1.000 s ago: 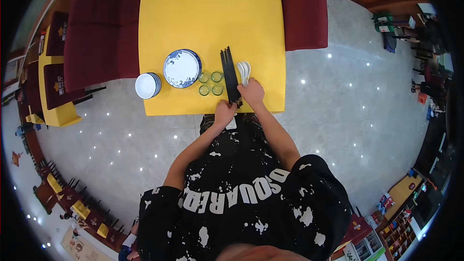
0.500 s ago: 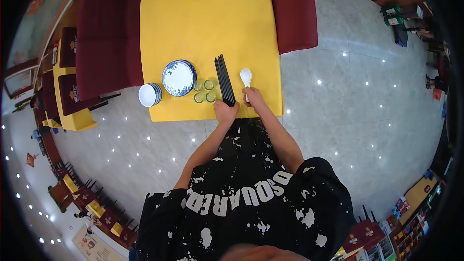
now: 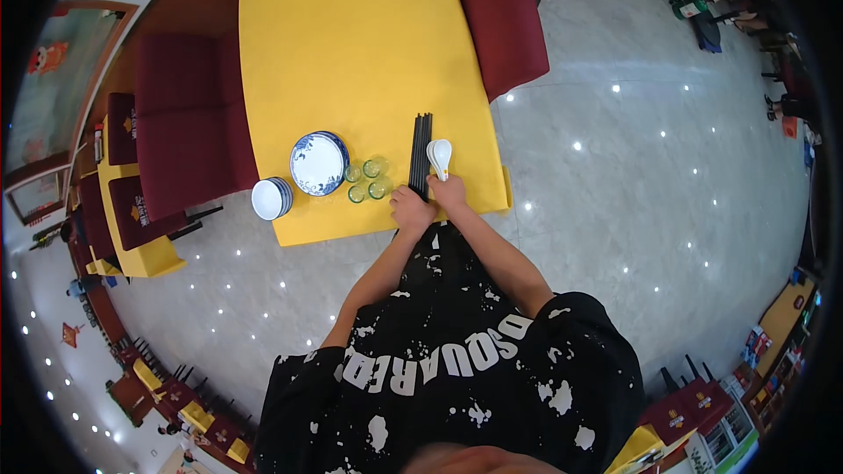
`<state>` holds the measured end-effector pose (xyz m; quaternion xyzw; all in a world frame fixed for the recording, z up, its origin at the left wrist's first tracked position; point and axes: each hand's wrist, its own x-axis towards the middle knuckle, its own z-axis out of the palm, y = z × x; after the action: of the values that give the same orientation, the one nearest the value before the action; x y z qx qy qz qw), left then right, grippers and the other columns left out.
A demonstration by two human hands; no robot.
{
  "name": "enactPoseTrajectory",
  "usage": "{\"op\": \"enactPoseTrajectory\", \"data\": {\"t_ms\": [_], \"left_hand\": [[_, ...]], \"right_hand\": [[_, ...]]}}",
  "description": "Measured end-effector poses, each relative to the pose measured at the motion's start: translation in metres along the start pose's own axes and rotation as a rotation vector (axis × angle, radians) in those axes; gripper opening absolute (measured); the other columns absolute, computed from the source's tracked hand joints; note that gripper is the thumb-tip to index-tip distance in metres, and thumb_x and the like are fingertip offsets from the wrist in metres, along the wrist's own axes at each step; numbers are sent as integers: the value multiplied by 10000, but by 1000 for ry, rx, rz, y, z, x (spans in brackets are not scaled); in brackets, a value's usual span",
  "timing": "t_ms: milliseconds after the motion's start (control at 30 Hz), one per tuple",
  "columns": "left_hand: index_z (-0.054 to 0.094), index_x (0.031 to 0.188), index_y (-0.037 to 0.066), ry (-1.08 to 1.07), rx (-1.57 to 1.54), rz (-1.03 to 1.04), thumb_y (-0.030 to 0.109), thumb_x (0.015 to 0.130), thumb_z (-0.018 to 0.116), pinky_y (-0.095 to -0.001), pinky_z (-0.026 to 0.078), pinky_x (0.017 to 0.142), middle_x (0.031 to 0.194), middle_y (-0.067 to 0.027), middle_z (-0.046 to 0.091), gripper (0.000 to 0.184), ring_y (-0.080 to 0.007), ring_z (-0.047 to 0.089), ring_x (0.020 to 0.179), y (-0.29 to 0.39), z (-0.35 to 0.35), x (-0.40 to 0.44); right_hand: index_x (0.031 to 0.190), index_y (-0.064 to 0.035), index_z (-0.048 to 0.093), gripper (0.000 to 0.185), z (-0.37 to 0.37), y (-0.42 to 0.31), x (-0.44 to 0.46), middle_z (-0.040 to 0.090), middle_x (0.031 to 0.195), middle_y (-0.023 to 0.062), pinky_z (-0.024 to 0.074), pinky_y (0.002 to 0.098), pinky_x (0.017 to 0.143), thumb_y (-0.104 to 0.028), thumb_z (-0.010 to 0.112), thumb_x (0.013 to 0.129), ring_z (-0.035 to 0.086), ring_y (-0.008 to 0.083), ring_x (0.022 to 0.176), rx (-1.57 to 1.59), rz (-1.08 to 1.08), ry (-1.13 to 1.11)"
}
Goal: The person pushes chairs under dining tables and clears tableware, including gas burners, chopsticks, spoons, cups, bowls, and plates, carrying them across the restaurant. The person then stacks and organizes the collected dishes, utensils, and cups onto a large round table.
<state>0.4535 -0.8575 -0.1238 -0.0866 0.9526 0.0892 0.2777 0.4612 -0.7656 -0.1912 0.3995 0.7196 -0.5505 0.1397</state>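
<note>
My left hand (image 3: 412, 209) is closed around the lower ends of a bundle of black chopsticks (image 3: 421, 154), which point away from me over the table's near edge. Right beside it, my right hand (image 3: 449, 194) grips the handles of white soup spoons (image 3: 440, 156), their bowls fanned slightly apart. How many spoons there are I cannot tell. To the left of the chopsticks stand several small glasses (image 3: 371, 168). Beyond them lies a stack of blue-patterned plates (image 3: 318, 164), and a stack of bowls (image 3: 270, 199) sits at the table's left edge.
A yellow cloth covers the table (image 3: 360, 53). Maroon seating stands on both sides, a bench (image 3: 189, 114) at left and a chair (image 3: 500, 22) at right. Grey tiled floor (image 3: 606, 175) stretches to the right. Other people are partly visible at the far right.
The spoons have moved left, right up against the chopsticks, and more than one now shows. The chopsticks stand more upright in view. My view has turned and shifted slightly.
</note>
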Motion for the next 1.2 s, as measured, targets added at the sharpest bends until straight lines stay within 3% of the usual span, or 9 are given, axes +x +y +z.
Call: {"op": "enactPoseTrajectory", "data": {"t_ms": [67, 167, 267, 467, 667, 867, 967, 1067, 1200], "left_hand": [[415, 1179, -17, 20, 4, -16, 341, 719, 782, -532, 512, 855, 1198, -227, 494, 689, -421, 535, 1115, 3, -2, -1], [416, 1157, -3, 43, 34, 51, 279, 751, 772, -513, 523, 834, 1174, -224, 495, 609, -409, 535, 1107, -13, 20, 11], [430, 1132, 18, 84, 30, 98, 286, 778, 741, -497, 530, 813, 1155, -194, 503, 542, -369, 554, 1065, -16, 21, 7], [438, 1125, 10, 118, -20, 169, 230, 753, 742, -505, 540, 813, 1122, -205, 534, 529, -392, 596, 1007, -30, 21, 9], [486, 1075, 4, 105, -85, 250, 200, 775, 701, -499, 536, 824, 1118, -217, 567, 418, -403, 614, 1019, -40, 11, 4], [467, 1100, -24, 116, -140, 311, 210, 806, 666, -523, 529, 826, 1032, -258, 603, 425, -425, 651, 929, -52, 31, 5], [417, 1106, -50, 127, -217, 477, 174, 845, 631, -504, 554, 652, 837, -242, 612, 405, -390, 674, 697, -73, 61, 20], [395, 1090, -26, -253, -684, 363, 110, 874, 569, -415, 474, 463, 740, -180, 597, 309, -279, 587, 512, -75, 46, -18], [414, 1038, 5, -414, -671, 431, 65, 891, 525, -332, 387, 337, 692, -123, 597, 194, -179, 503, 395, -91, 66, -82]], "right_hand": [[852, 12, 709, 385, 9, 7, -4, 685, 777, 248, 519, 463, 674, -369, 679, 809, 690, 387, 769, 187, 31, -17], [871, 17, 710, 363, 20, 7, -16, 687, 779, 241, 520, 441, 665, -340, 659, 824, 692, 360, 747, -89, 39, 40], [875, 27, 705, 357, 27, 15, -17, 685, 756, 223, 511, 426, 646, -323, 649, 832, 685, 333, 712, -60, -19, 86], [906, 32, 705, 354, 23, 31, -30, 689, 754, 206, 498, 431, 641, -311, 658, 833, 677, 310, 701, 173, 135, 132], [886, 56, 689, 332, 25, 58, -93, 670, 736, 157, 488, 401, 652, -274, 670, 848, 637, 226, 697, 138, 123, 386], [873, 26, 697, 353, 47, 115, -154, 680, 747, 207, 492, 418, 667, -326, 665, 860, 682, 295, 732, 243, 180, 480], [847, 35, 689, 394, 48, 129, -171, 674, 717, 207, 495, 431, 631, -358, 660, 859, 683, 326, 700, 217, 210, 521], [810, 11, 672, 361, 45, 159, -177, 630, 649, 139, 458, 393, 534, -348, 655, 851, 624, 253, 584, 327, 141, 545], [764, -20, 637, 315, 20, 200, -216, 565, 572, 57, 398, 348, 422, -324, 650, 844, 538, 169, 452, 555, 206, 525]]}}
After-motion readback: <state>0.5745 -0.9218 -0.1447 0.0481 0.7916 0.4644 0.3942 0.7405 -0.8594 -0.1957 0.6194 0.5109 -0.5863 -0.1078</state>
